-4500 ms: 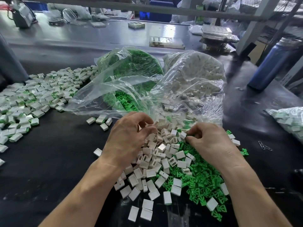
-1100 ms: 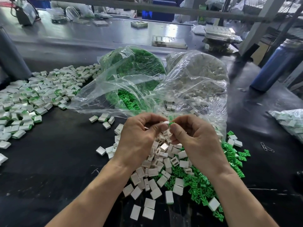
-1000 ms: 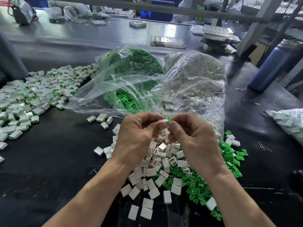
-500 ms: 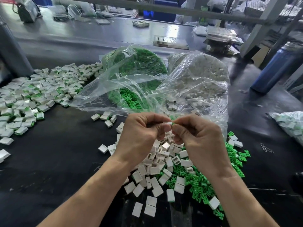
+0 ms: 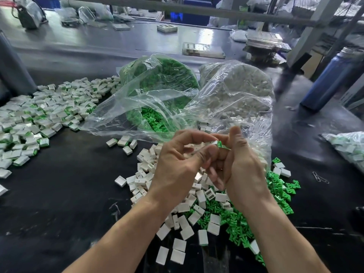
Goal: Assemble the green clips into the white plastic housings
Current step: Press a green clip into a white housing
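My left hand (image 5: 177, 166) pinches a small white housing (image 5: 213, 143) between thumb and forefinger. My right hand (image 5: 241, 170) pinches a green clip (image 5: 221, 144) and holds it against the housing's end, above the table. Under both hands lies a heap of loose white housings (image 5: 189, 196). A spread of loose green clips (image 5: 238, 223) lies to its right. Behind the hands, one clear bag holds green clips (image 5: 157, 87) and another holds white housings (image 5: 240, 89).
A large pile of assembled white-and-green pieces (image 5: 45, 117) covers the black table's left side. Another bag of pieces (image 5: 346, 146) lies at the right edge. A blue bottle (image 5: 332, 77) stands back right. Two paper clips (image 5: 320, 177) lie near it.
Both hands rose from the heap and met above it. Since half a second ago my right hand turned thumb-up and the green clip now shows at the housing's end.
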A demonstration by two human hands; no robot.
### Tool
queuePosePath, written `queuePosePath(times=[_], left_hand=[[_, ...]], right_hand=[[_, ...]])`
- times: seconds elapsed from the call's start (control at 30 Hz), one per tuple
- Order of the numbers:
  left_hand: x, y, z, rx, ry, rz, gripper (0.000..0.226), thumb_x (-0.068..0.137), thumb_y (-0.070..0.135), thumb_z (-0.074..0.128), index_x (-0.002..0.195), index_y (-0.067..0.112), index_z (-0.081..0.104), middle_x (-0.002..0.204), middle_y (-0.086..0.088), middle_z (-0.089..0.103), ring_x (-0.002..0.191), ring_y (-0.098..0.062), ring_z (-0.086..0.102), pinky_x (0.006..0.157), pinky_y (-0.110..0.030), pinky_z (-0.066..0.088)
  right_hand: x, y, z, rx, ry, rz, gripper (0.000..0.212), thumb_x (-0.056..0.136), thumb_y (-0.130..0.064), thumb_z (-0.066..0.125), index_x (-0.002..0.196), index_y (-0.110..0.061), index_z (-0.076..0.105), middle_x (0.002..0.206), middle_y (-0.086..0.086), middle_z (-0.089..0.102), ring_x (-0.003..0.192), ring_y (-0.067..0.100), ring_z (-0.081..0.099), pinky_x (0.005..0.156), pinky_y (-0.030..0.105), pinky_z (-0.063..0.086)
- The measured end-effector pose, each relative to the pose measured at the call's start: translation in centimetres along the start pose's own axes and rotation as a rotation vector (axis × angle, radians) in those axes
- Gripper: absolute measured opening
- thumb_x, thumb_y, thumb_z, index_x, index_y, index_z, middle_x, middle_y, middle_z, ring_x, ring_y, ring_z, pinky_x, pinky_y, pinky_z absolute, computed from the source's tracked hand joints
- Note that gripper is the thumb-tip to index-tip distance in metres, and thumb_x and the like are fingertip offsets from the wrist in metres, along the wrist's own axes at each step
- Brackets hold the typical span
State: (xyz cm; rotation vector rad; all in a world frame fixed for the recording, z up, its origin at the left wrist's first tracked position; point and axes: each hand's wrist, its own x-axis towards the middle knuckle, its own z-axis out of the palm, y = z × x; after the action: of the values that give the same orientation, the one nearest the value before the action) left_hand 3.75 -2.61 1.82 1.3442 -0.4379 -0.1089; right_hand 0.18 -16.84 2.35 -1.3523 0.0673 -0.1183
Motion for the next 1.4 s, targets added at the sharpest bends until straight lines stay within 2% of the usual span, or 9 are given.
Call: queuePosePath(times=[0.1, 0.23, 0.37, 0.47, 0.6, 0.87, 1.0, 1.23, 1.4], left_hand=[[-0.2, 0.1, 0.8, 0.087, 0.028, 0.014, 0.009, 0.087, 0.028, 0.079, 0.095, 0.031, 0.078, 0.138, 0.012, 0.057, 0.119, -0.009, 0.064, 0.094, -0.024, 0.055], [-0.3, -0.2, 1.0, 0.08, 0.004, -0.024, 0.012, 0.089, 0.027, 0.078, 0.101, 0.028, 0.078, 0.141, 0.015, 0.055, 0.116, -0.027, 0.068, 0.095, -0.052, 0.058], [-0.3, 0.1, 1.2, 0.193, -0.003, 0.053, 0.014, 0.089, 0.028, 0.077, 0.103, 0.029, 0.076, 0.137, 0.013, 0.058, 0.126, -0.018, 0.062, 0.102, -0.051, 0.053], [-0.3, 0.1, 1.3, 0.211, -0.019, 0.072, 0.014, 0.088, 0.031, 0.076, 0.102, 0.031, 0.076, 0.134, 0.013, 0.061, 0.124, -0.018, 0.063, 0.101, -0.047, 0.054], [-0.4, 0.1, 1.3, 0.129, -0.05, 0.021, 0.012, 0.09, 0.026, 0.078, 0.102, 0.024, 0.076, 0.134, 0.014, 0.061, 0.107, -0.019, 0.071, 0.083, -0.033, 0.061], [-0.8, 0.4, 1.7, 0.083, -0.071, 0.048, 0.015, 0.092, 0.009, 0.076, 0.105, 0.005, 0.072, 0.11, -0.006, 0.074, 0.095, -0.023, 0.074, 0.069, -0.035, 0.065], [-0.9, 0.4, 1.7, 0.127, -0.055, 0.079, 0.013, 0.093, 0.005, 0.074, 0.106, 0.008, 0.072, 0.104, -0.004, 0.075, 0.095, -0.019, 0.073, 0.073, -0.026, 0.062], [-1.0, -0.1, 1.8, 0.154, -0.045, 0.049, 0.011, 0.094, 0.01, 0.074, 0.105, 0.013, 0.072, 0.103, 0.001, 0.076, 0.097, -0.018, 0.074, 0.075, -0.033, 0.063], [-1.0, -0.1, 1.8, 0.127, -0.039, 0.029, 0.011, 0.094, 0.008, 0.074, 0.105, 0.01, 0.073, 0.103, -0.001, 0.077, 0.096, -0.02, 0.075, 0.074, -0.033, 0.064]], right_hand=[[-0.3, 0.3, 0.7, -0.074, 0.03, 0.042, 0.076, 0.097, -0.078, 0.036, 0.072, -0.017, 0.073, 0.064, 0.012, 0.064, 0.047, 0.021, 0.053, 0.045, 0.026, 0.04], [-0.5, 0.3, 1.4, -0.053, 0.118, 0.026, 0.073, 0.098, -0.068, 0.042, 0.072, -0.003, 0.063, 0.052, 0.001, 0.05, 0.043, 0.015, 0.044, 0.038, 0.024, 0.037], [-0.5, 0.2, 1.9, -0.034, 0.14, -0.012, 0.058, 0.104, -0.059, 0.043, 0.062, -0.022, 0.057, 0.052, -0.006, 0.039, 0.044, 0.011, 0.034, 0.037, 0.023, 0.032], [-0.7, 0.0, 2.3, -0.017, 0.131, -0.007, 0.063, 0.107, -0.055, 0.04, 0.055, -0.026, 0.058, 0.05, -0.009, 0.041, 0.042, 0.008, 0.036, 0.038, 0.02, 0.033], [-1.0, -0.4, 2.5, -0.006, 0.1, -0.014, 0.064, 0.11, -0.05, 0.034, 0.061, -0.038, 0.072, 0.052, -0.011, 0.061, 0.043, 0.0, 0.053, 0.039, 0.016, 0.04], [-0.9, 0.2, 2.8, 0.113, 0.138, -0.064, 0.055, 0.1, -0.054, 0.038, 0.063, -0.033, 0.072, 0.052, -0.011, 0.058, 0.043, 0.001, 0.052, 0.038, 0.017, 0.04], [-0.8, 0.4, 2.7, 0.02, 0.196, -0.105, 0.054, 0.101, -0.047, 0.038, 0.061, -0.035, 0.072, 0.051, -0.011, 0.057, 0.043, 0.001, 0.05, 0.037, 0.017, 0.039], [-0.6, 0.7, 2.4, -0.103, 0.224, -0.123, 0.054, 0.099, -0.042, 0.034, 0.061, -0.039, 0.072, 0.052, -0.01, 0.059, 0.047, 0.004, 0.055, 0.041, 0.023, 0.044], [-0.5, 0.9, 2.2, -0.13, 0.249, -0.093, 0.051, 0.097, -0.047, 0.034, 0.077, -0.032, 0.079, 0.073, 0.009, 0.075, 0.069, 0.025, 0.074, 0.055, 0.042, 0.061]])
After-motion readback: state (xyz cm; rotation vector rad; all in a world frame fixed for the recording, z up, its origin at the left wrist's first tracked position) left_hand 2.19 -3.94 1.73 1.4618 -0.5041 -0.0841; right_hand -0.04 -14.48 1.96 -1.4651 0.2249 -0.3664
